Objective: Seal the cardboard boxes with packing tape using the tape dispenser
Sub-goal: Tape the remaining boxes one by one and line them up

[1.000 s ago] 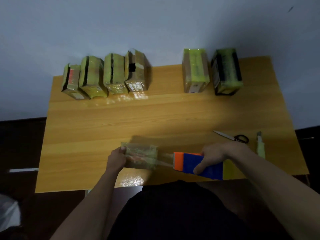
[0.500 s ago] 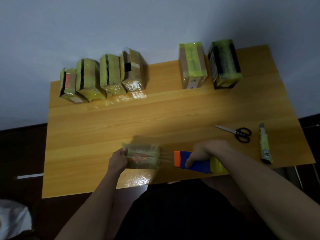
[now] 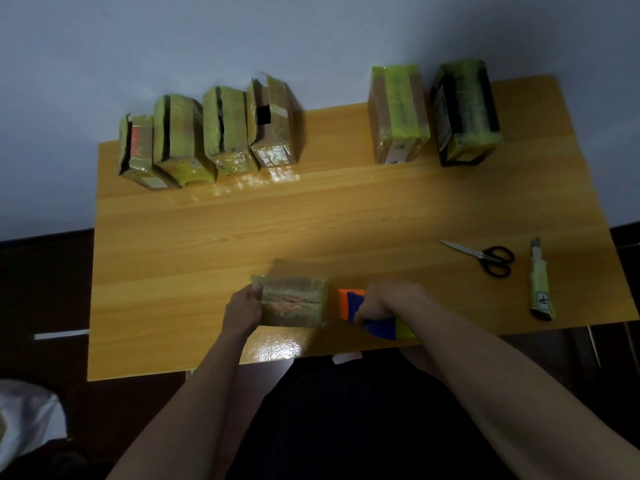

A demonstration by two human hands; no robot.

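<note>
On the glossy wood-grain desk (image 3: pixel 346 216), near its front edge, lies a small rectangular box (image 3: pixel 293 301) wrapped in shiny, wrinkled tape. The left hand (image 3: pixel 242 310) grips its left end, thumb on top. Just right of it, the right hand (image 3: pixel 386 301) curls around a blocky orange-and-blue plastic tape dispenser (image 3: pixel 360 311); whether tape bridges the two is hard to tell in the dim blur. Four taped boxes (image 3: pixel 207 140) stand close together along the back left, two taller ones (image 3: pixel 434 112) at back right. Black-handled steel scissors (image 3: pixel 483 256) and a slim utility knife (image 3: pixel 539 282) lie at right.
</note>
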